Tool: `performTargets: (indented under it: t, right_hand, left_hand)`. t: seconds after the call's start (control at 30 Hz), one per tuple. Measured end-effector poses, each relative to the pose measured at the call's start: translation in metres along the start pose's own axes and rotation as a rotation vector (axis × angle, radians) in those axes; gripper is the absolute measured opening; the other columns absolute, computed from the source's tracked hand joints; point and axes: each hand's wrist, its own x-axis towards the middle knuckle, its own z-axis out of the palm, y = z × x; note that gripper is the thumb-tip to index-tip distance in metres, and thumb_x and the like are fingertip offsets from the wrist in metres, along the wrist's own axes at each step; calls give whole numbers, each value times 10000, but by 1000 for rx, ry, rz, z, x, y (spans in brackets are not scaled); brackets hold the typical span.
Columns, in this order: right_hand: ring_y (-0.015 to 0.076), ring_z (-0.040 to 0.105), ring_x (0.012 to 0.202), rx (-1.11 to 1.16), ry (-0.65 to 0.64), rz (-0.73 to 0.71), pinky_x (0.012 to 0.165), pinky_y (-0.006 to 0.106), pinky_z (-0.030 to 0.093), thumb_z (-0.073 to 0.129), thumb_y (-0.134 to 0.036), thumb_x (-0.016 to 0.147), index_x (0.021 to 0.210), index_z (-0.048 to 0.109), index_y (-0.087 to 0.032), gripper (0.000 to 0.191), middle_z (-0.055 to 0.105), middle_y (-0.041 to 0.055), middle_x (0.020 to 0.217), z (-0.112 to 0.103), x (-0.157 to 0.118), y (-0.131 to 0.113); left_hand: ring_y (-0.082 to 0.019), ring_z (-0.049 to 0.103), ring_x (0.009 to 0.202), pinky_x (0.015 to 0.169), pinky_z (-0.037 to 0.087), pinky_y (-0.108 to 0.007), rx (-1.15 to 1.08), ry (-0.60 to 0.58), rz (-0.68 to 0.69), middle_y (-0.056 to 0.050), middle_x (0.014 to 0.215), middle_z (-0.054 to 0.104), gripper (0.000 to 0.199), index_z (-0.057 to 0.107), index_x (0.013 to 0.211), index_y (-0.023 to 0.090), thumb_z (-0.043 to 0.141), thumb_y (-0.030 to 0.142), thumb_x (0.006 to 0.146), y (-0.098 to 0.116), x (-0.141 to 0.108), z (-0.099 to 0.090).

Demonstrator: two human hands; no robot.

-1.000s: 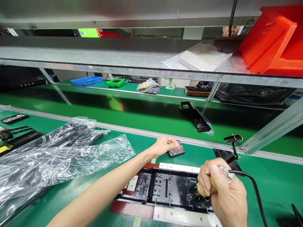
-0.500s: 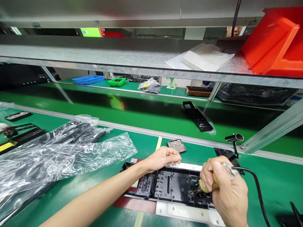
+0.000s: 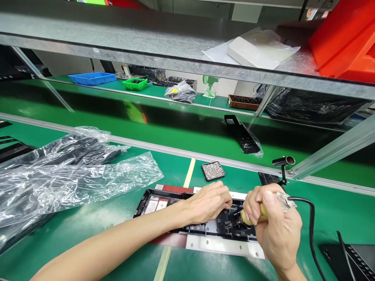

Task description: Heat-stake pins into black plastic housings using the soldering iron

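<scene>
A long black plastic housing (image 3: 202,230) with ribs and bosses inside lies on the bench in front of me. My right hand (image 3: 272,218) is wrapped round a yellow-handled soldering iron (image 3: 263,214), its metal tip pointing down into the housing's right part. Over the middle of the housing, near the tip, my left hand (image 3: 209,201) has its fingers pinched together; anything between them is too small to make out. Behind the hands stands a small black tray (image 3: 213,171) of many tiny metal pieces.
Clear plastic bags (image 3: 73,183) holding dark parts lie at left. White fixture strips (image 3: 216,246) flank the housing. A black cable (image 3: 312,226) trails from the iron at right. A metal tube holder (image 3: 283,161) stands near the rail. A metal shelf (image 3: 131,43) crosses above.
My left hand has moved from the housing's far edge, near the small tray, down over its interior beside the iron's tip. My right hand keeps the iron in the housing. The view has tilted down.
</scene>
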Motion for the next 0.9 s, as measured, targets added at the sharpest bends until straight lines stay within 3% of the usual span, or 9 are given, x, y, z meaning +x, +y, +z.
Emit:
performTargets:
  t: [0.23, 0.6, 0.77, 0.9]
  right_hand:
    - [97, 441, 505, 0, -10, 2, 461, 239, 379, 559, -322, 1035, 790, 560, -210, 269, 484, -33, 574, 1, 1, 1]
    - [84, 453, 496, -11, -7, -19, 449, 218, 387, 576, -323, 1031, 787, 559, -201, 273, 489, -34, 571, 1, 1, 1]
    - [79, 462, 500, -39, -15, -53, 458, 212, 395, 562, -307, 1042, 787, 561, -204, 274, 494, -36, 578, 1, 0, 1]
    - [76, 459, 501, -43, -15, -56, 459, 211, 391, 565, -304, 1041, 790, 563, -203, 271, 494, -38, 582, 1, 0, 2]
  left_hand:
    - [-221, 500, 850, 776, 404, -354, 158, -47, 81, -60, 941, 653, 160, 629, 982, 177, 473, 151, 1008, 1, 3, 2]
    - [-205, 554, 891, 795, 454, -310, 90, 14, 50, -60, 946, 681, 193, 665, 1031, 160, 481, 212, 1059, 3, -4, -4]
    - [-214, 560, 958, 840, 466, -324, 138, 16, 114, -66, 1002, 681, 237, 662, 1161, 175, 462, 126, 1043, 1, -14, -4]
    - [-230, 554, 970, 798, 463, -341, 202, 2, 154, -83, 1038, 668, 241, 681, 1141, 173, 482, 107, 1023, -2, -17, 1]
